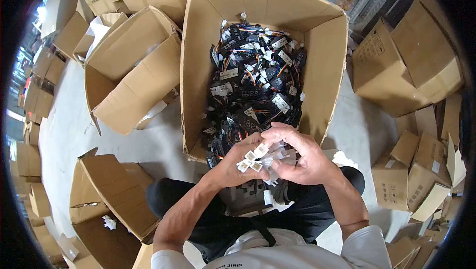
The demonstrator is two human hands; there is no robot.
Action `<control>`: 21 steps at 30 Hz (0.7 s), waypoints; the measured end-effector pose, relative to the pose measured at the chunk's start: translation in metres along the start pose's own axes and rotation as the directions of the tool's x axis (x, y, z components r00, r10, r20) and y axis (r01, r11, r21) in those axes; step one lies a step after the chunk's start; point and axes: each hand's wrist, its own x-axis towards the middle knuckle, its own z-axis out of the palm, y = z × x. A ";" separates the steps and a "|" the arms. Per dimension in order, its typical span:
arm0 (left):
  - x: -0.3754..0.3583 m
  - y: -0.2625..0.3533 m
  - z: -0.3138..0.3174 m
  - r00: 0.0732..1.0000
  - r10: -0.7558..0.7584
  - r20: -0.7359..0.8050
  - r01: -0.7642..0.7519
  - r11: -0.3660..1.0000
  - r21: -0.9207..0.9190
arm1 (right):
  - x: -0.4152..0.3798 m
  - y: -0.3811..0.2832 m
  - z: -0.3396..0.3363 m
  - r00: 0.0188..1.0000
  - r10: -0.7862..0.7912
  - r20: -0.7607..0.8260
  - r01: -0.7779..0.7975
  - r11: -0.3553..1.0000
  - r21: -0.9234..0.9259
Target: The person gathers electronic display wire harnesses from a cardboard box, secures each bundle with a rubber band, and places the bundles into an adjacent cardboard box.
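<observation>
Both hands meet above my lap, at the near side of a large cardboard box (pixel 322 71). My left hand (pixel 229 164) is closed around a bunch of white plastic connectors (pixel 254 158), whose open ends stick out between the fingers. From the other side my right hand (pixel 311 162) curls over more of the white pieces, its thumb and fingers pressing on them. Inside the box lies a heap of small black display modules (pixel 250 93) with coloured wires and white plugs. One white connector (pixel 268 197) shows below the hands.
Open cardboard boxes stand at the left (pixel 131 71), the lower left (pixel 111 194) and the right (pixel 406 61). Another carton (pixel 411 172) sits lower right. A white scrap (pixel 109 222) lies in the lower left box. Grey floor (pixel 64 120) shows between boxes.
</observation>
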 end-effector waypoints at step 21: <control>-0.001 0.021 -0.015 0.824 0.166 -0.541 -0.117 0.985 0.124 | 0.000 -0.015 0.000 0.926 -0.027 -0.376 -0.078 0.962 -0.262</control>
